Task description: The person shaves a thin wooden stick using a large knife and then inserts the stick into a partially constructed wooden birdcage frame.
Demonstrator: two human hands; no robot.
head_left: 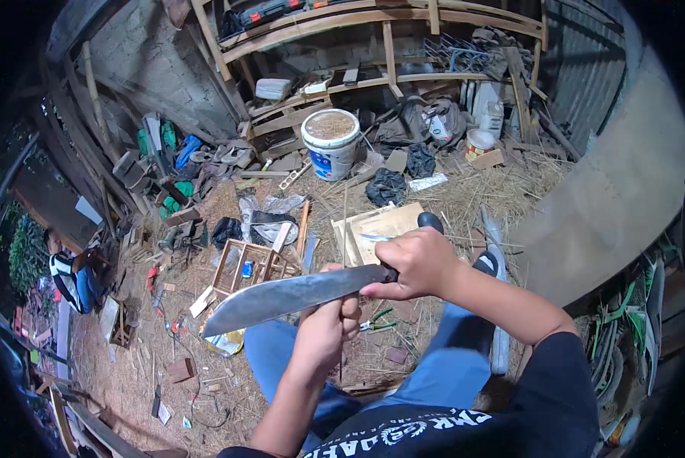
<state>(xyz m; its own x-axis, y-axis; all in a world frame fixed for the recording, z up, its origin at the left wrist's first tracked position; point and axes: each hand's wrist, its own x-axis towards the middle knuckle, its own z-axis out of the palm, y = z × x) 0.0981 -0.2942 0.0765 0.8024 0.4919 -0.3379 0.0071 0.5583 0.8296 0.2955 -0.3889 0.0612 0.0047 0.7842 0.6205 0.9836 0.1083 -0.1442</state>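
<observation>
My right hand (419,263) is wrapped around the dark handle of a machete (300,292); the handle's black knob stands out above the fist. The broad grey blade reaches left across my lap, in front of my left hand (323,332). That hand is closed around a thin stick (345,221), which shows above the blade and again below the fist. The blade crosses close to the stick and hides part of my fingers, so I cannot tell whether it touches. Beyond the hands lies a pale wooden board (384,225) on the ground.
Green-handled pliers (379,320) lie between my legs. A small wooden frame (251,267) stands left of the board, and a white bucket (331,145) stands behind. Straw and scraps cover the ground. A large sheet (609,191) leans at right. Another person (75,278) sits far left.
</observation>
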